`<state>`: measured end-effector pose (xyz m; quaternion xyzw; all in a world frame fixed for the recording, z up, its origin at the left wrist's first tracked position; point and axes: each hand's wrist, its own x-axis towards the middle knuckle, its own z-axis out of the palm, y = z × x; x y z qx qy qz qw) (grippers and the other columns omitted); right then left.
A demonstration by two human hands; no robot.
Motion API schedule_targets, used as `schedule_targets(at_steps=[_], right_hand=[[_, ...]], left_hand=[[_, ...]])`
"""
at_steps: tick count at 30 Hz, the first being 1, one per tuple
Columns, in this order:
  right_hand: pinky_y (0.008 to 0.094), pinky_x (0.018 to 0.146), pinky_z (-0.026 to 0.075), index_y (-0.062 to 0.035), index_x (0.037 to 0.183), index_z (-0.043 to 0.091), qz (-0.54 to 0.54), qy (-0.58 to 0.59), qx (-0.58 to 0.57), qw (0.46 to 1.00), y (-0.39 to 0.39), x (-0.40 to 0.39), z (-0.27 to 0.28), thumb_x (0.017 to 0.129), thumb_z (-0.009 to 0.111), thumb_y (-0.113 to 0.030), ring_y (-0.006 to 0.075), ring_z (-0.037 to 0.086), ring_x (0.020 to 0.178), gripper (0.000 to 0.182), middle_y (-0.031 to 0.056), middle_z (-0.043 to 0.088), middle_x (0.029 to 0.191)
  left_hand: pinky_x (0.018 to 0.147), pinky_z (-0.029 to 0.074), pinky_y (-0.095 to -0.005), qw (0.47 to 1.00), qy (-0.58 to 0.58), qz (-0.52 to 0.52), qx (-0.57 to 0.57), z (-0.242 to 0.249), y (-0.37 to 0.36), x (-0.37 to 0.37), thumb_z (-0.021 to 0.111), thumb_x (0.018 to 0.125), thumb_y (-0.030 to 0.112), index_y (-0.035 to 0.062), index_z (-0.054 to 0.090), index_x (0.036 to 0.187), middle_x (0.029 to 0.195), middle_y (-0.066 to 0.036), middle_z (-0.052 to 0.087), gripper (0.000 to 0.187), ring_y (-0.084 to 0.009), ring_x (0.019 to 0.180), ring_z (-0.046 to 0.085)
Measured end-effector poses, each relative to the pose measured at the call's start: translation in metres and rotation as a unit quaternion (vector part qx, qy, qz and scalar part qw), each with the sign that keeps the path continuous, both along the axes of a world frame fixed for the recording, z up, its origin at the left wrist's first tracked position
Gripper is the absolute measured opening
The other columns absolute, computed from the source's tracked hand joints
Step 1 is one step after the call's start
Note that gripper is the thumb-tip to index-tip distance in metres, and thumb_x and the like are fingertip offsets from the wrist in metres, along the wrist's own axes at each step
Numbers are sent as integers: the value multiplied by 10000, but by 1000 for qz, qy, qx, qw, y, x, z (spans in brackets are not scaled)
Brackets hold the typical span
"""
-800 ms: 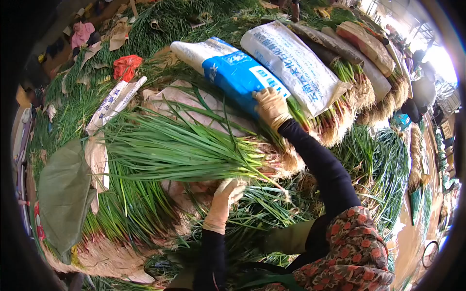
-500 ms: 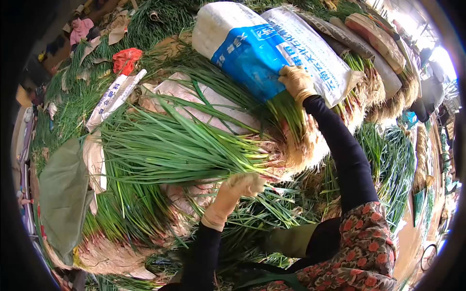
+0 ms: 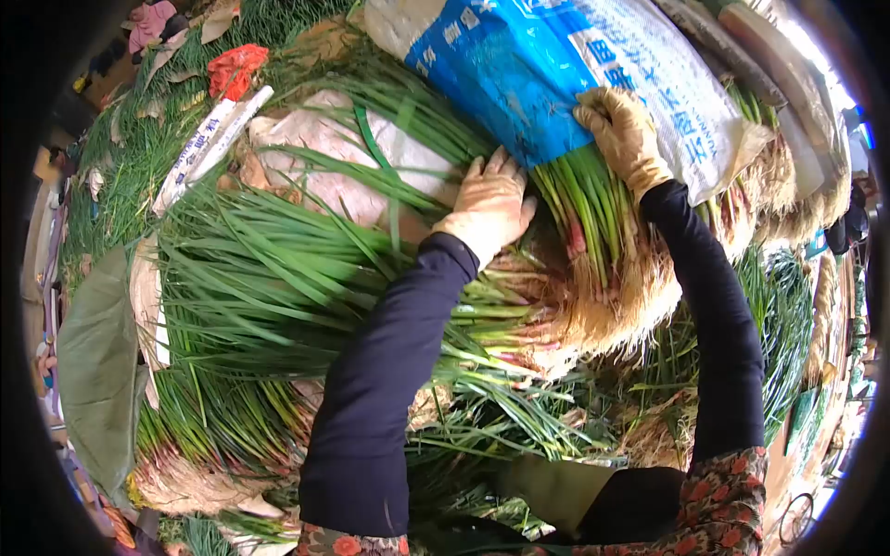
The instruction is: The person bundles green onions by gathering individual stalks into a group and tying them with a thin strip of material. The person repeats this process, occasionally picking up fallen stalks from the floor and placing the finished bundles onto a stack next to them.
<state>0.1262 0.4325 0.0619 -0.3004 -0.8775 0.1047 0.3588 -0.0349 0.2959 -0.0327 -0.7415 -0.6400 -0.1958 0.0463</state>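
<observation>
My right hand (image 3: 623, 137), in a pale glove, pinches the lower edge of a blue and white printed sack (image 3: 528, 83). Beneath that edge show green stalks of spring onions (image 3: 593, 218) with pale, hairy roots. My left hand (image 3: 487, 208), gloved too, lies with fingers stretched out against the greens at the sack's left corner; its grip looks loose. A wide loose pile of spring onions (image 3: 269, 278) spreads below and left of it, leaves to the left and roots to the right. Behind my left hand is a pinkish-white sheet (image 3: 315, 157), partly covered by leaves.
A dark green cloth (image 3: 97, 371) hangs at the left over more bundled onions (image 3: 232, 417). Further up lie a red plastic bag (image 3: 236, 69) and a folded white printed sack (image 3: 209, 148). More covered bundles line the upper right. A person in pink (image 3: 148, 26) is at the far upper left.
My left hand has moved up and right, from below the loose onions to the sack's edge, and its fingers have spread. My right hand stays on the sack; the view has shifted closer.
</observation>
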Motion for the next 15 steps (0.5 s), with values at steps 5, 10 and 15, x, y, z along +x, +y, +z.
schedule_targets(at_steps=[5,10,15], right_hand=[[338,702,465,-101,940,652,8,45,-18,999,-1,4,-10,801,673,-314,236,603,747,256,72,640,788],[384,778,423,-148,951,667,-47,-18,24,998,-22,0,6,771,688,-373,269,554,846,289,72,620,807],[406,843,426,-68,984,603,-79,-179,187,963,-74,-26,18,775,634,-262,302,560,902,287,108,636,907]], left_hand=[[1044,319,-406,997,-50,-13,-48,46,-40,15,526,851,300,-65,509,1183,1280,-233,482,493,-346,1248,407],[763,491,-279,451,-795,46,-403,111,-211,66,495,923,356,35,553,1191,1061,-131,632,422,-162,908,631],[976,413,-396,543,-786,245,-167,-9,-310,87,574,861,471,-22,230,1384,1374,-197,370,797,-294,1245,419]])
